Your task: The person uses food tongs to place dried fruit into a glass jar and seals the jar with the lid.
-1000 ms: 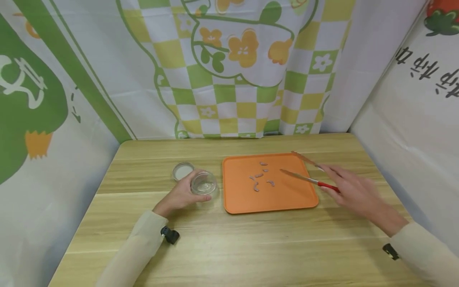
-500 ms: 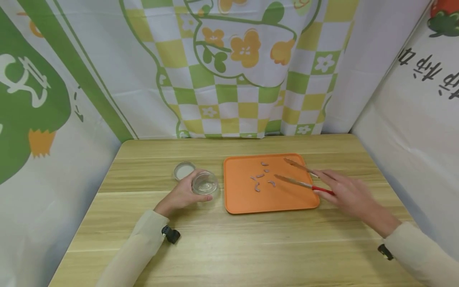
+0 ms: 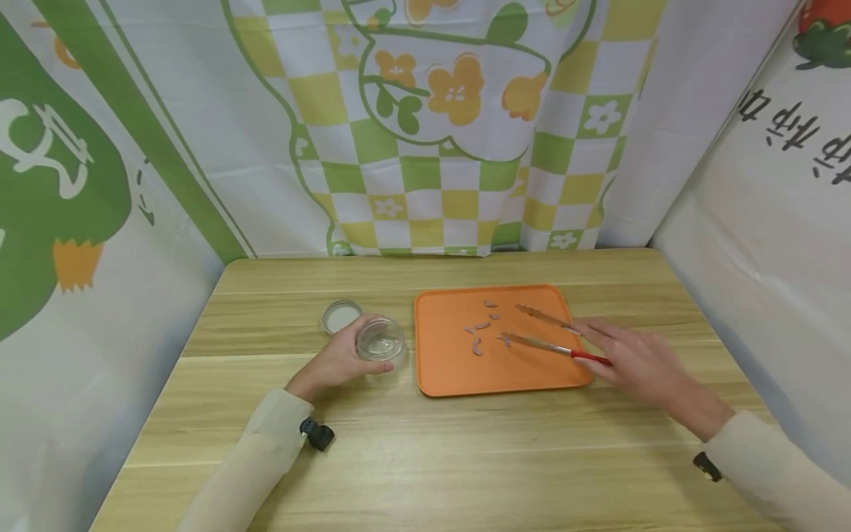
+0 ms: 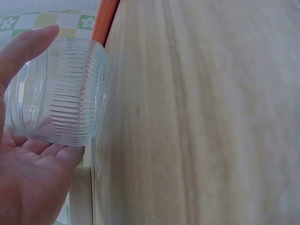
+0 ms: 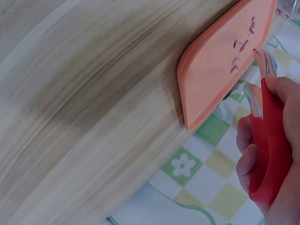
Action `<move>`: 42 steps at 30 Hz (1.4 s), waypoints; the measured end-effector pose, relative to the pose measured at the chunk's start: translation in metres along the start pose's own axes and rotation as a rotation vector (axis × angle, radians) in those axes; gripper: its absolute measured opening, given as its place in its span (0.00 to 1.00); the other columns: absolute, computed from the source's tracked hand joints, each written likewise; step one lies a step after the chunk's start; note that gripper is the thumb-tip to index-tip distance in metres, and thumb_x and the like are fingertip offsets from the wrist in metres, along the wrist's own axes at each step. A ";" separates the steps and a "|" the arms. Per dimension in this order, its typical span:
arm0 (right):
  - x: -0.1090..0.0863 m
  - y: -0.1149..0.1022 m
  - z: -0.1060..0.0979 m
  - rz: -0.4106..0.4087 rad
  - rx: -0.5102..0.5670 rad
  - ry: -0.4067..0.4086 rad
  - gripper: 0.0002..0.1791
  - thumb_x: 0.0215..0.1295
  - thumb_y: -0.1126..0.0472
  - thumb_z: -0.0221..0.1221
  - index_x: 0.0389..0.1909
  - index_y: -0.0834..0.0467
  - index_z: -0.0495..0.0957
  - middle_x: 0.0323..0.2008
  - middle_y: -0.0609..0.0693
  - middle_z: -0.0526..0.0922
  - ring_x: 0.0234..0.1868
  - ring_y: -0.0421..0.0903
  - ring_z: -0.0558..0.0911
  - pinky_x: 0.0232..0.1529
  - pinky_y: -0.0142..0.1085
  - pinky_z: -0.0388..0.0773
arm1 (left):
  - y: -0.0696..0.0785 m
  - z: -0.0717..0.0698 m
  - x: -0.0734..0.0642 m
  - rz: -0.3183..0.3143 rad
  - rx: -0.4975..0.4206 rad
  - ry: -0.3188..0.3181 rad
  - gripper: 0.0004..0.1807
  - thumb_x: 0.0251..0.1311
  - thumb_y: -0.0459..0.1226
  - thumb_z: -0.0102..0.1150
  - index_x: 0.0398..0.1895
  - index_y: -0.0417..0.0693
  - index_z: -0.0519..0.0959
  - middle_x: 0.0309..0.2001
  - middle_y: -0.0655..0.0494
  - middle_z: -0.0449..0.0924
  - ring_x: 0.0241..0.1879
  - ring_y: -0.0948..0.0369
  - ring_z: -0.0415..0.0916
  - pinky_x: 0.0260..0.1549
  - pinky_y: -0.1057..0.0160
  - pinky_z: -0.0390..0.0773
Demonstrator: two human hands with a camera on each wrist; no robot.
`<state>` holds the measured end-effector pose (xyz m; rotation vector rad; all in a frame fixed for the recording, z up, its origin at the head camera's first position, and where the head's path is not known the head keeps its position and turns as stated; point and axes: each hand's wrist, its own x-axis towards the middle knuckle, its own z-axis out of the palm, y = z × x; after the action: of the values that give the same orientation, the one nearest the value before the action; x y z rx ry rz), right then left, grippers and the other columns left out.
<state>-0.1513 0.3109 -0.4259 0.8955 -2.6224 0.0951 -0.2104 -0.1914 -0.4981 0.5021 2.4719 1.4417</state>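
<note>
My left hand [image 3: 342,357] grips a clear ribbed glass jar [image 3: 380,339] standing on the wooden table just left of an orange tray [image 3: 459,369]; the jar [image 4: 63,105] looks empty in the left wrist view, fingers [image 4: 28,44] curled round it. My right hand [image 3: 634,362] holds red-handled metal tongs [image 3: 548,336], arms spread, tips over the tray beside several small pink curled pieces [image 3: 484,331]. The lower tip is right next to one piece [image 3: 504,339]. In the right wrist view the red handle [image 5: 267,150] sits in my fingers, tray [image 5: 220,65] beyond.
A round jar lid [image 3: 341,316] lies on the table behind the jar. Printed cloth walls [image 3: 425,125] close in the table on the left, back and right. Bare wood [image 3: 465,458] stretches in front of the tray.
My right hand has carried the tongs leftward and a little nearer, bringing the tips from the tray's right part to the pink pieces. The left hand and jar stayed put.
</note>
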 end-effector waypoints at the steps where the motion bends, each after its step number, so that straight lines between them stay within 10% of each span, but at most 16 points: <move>1: 0.000 -0.001 0.000 -0.003 0.001 -0.003 0.35 0.77 0.31 0.51 0.66 0.53 0.82 0.55 0.54 0.89 0.25 0.43 0.84 0.14 0.26 0.56 | 0.000 0.000 0.000 0.000 0.003 0.001 0.47 0.52 0.43 0.83 0.75 0.51 0.68 0.70 0.44 0.75 0.70 0.44 0.72 0.72 0.37 0.68; 4: 0.000 -0.003 0.001 -0.001 0.005 -0.028 0.38 0.77 0.28 0.45 0.66 0.52 0.82 0.55 0.54 0.90 0.20 0.39 0.77 0.14 0.26 0.55 | -0.001 0.000 0.000 0.000 0.005 0.002 0.47 0.52 0.44 0.83 0.75 0.51 0.68 0.70 0.44 0.75 0.70 0.44 0.72 0.73 0.37 0.68; 12: 0.002 -0.009 0.005 0.023 0.017 -0.099 0.34 0.59 0.51 0.77 0.67 0.51 0.82 0.55 0.58 0.90 0.30 0.51 0.90 0.14 0.27 0.57 | -0.001 0.000 -0.001 0.002 -0.008 -0.002 0.47 0.52 0.43 0.83 0.75 0.50 0.68 0.70 0.45 0.75 0.70 0.44 0.72 0.73 0.37 0.67; 42: 0.002 -0.015 0.018 0.060 0.116 -0.109 0.22 0.63 0.56 0.75 0.58 0.54 0.88 0.46 0.55 0.93 0.18 0.33 0.66 0.16 0.28 0.58 | -0.002 -0.001 0.000 -0.003 0.010 0.000 0.47 0.52 0.44 0.83 0.75 0.51 0.68 0.69 0.45 0.76 0.70 0.44 0.73 0.72 0.37 0.68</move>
<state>-0.1493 0.2944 -0.4425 0.8826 -2.7694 0.2217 -0.2112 -0.1932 -0.4994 0.5000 2.4802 1.4282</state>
